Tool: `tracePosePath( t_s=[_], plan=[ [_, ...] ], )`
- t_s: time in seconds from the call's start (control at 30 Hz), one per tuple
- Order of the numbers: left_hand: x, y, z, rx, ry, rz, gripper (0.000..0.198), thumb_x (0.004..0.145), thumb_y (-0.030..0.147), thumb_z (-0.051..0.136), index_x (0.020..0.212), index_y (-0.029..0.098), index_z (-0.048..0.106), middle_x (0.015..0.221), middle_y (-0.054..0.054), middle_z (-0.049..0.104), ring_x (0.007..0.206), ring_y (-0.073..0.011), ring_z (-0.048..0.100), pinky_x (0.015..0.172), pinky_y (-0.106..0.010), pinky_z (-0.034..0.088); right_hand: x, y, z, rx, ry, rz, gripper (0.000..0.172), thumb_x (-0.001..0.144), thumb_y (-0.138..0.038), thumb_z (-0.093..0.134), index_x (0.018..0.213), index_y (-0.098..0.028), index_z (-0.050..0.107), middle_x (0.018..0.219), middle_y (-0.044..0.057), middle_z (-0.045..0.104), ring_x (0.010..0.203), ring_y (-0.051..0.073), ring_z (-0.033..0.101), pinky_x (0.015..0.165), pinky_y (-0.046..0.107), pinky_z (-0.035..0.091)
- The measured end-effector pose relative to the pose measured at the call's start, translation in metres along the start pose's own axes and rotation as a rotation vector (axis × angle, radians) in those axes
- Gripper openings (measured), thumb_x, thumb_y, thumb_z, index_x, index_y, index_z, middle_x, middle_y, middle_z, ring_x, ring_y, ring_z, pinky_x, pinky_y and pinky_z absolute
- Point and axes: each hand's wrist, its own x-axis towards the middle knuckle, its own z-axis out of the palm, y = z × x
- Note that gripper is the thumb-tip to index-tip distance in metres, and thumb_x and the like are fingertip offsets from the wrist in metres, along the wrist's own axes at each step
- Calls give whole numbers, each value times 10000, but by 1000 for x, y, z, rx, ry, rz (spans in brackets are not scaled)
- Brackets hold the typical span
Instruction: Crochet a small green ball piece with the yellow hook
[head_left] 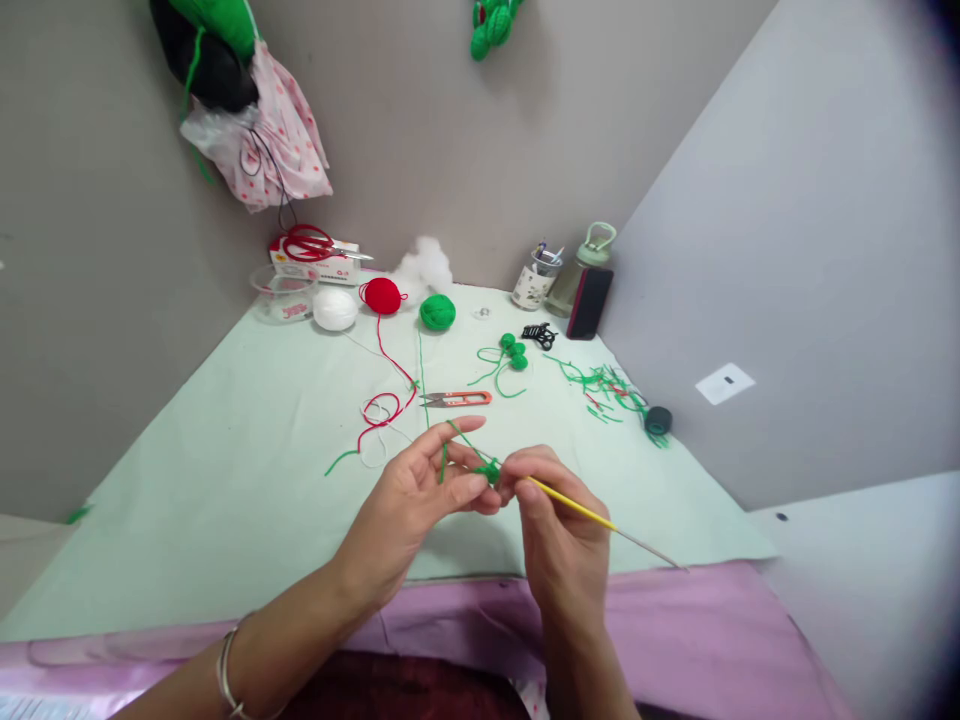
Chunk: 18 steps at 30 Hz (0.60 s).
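Between thumb and fingers, my left hand (pixel 424 485) pinches a small green crochet piece (pixel 489 471). Green yarn loops over its raised index finger. My right hand (pixel 561 520) is closed around a crochet hook (pixel 574 505) with a yellow grip and a metal shaft that points down to the right. The hook's working tip is at the green piece, hidden by the fingers. A strand runs from my left hand back to the green yarn ball (pixel 437 312). Just beyond my left hand lie orange-handled thread snips (pixel 456 399).
A red yarn ball (pixel 382 296) and a white yarn ball (pixel 334 310) sit at the back left, beside a clear plastic tub (pixel 285 295). Small green crocheted balls (pixel 514 350), yarn scraps (pixel 600 385), a phone (pixel 590 303) and a bottle (pixel 571 285) are on the right.
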Motion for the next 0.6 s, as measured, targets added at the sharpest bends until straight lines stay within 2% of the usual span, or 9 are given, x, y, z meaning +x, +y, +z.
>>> tracePosePath(
  t_s=[0.1,0.2,0.37,0.6],
  plan=[
    [0,0,-2,34,2,-4,536,868,257,875,1366,256,675,933,43,649,813,-126,740,871,-297,565,0,-1,0,63,-35,41,134,1020,-296,688,1077,-308,809,892,3,698,792,140,653,706,278,541],
    [1,0,-5,91,16,-5,590,878,258,861,1423,252,636,923,46,654,775,-111,712,848,-286,542,1,-3,-1,22,-23,7,149,1029,-276,674,1058,-300,818,883,1,702,816,137,652,764,282,543],
    [2,-1,-5,91,-20,-24,648,867,246,858,1460,223,598,899,42,665,708,-100,665,756,-280,547,3,-3,1,35,-43,-5,166,1022,-251,682,1042,-313,835,1073,32,798,930,155,695,778,278,563],
    [0,2,-2,65,2,-17,518,874,257,858,1359,235,679,916,38,629,731,-95,655,742,-269,566,11,-5,7,198,61,82,143,982,-332,730,920,-247,827,901,35,807,653,125,660,651,278,573]
  ],
)
